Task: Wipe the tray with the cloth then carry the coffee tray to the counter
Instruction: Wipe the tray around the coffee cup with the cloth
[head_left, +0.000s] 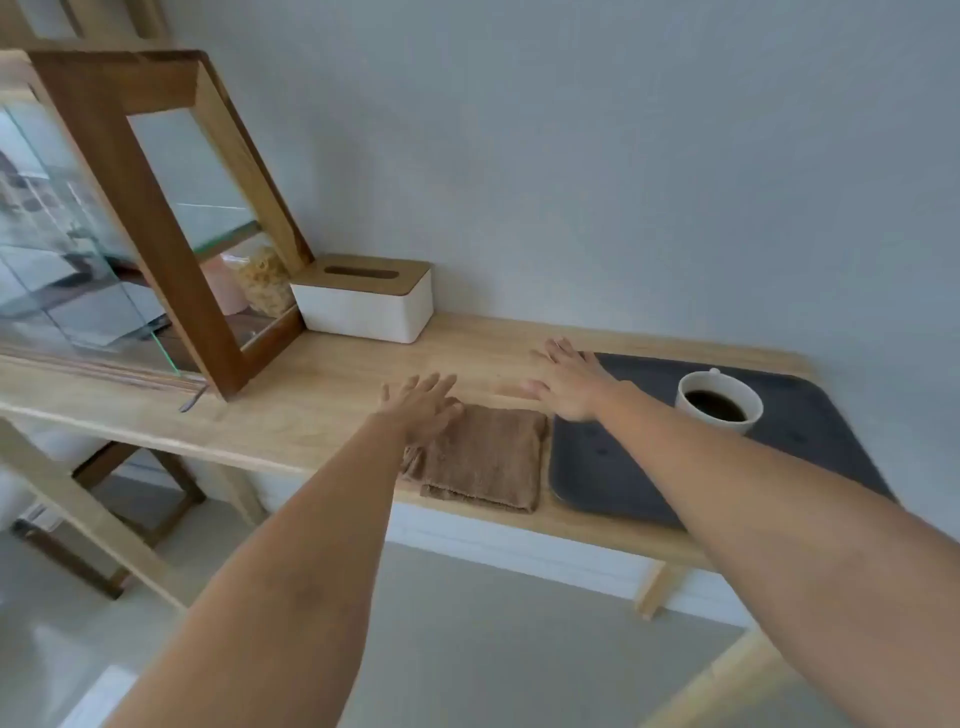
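One wooden table, pale light-grained top, running across the middle of the frame against a flat grey wall.

Tray: one, dark grey to near-black, matte, rectangular with rounded corners and a low raised rim. A few small dark dots on its surface. Lies flat on the table at centre-right; its right part is hidden behind the right forearm.

Cup: one, white, round, smooth glazed look, standing on the far half of the tray. Filled with dark liquid. Small handle nub at its far rim.

Cloth: one, brown, nubby terry-like weave, folded to a rough square with layered edges at the near side. Lies on the table just left of the tray, touching or almost touching the tray's left edge; cannot tell which.

Left hand: palm down, fingers apart and extended, over the cloth's far-left corner. Holding nothing. Contact with the cloth uncertain.

Right hand: palm down, fingers splayed, over the tray's far-left corner and the bare wood beside it. Holding nothing.

Upper left of frame: one wood-framed cabinet with glass panes, darker brown frame. Beside it, one tissue box, white body, rounded corners, light wooden lid with an oval slot.

Both forearms bare.
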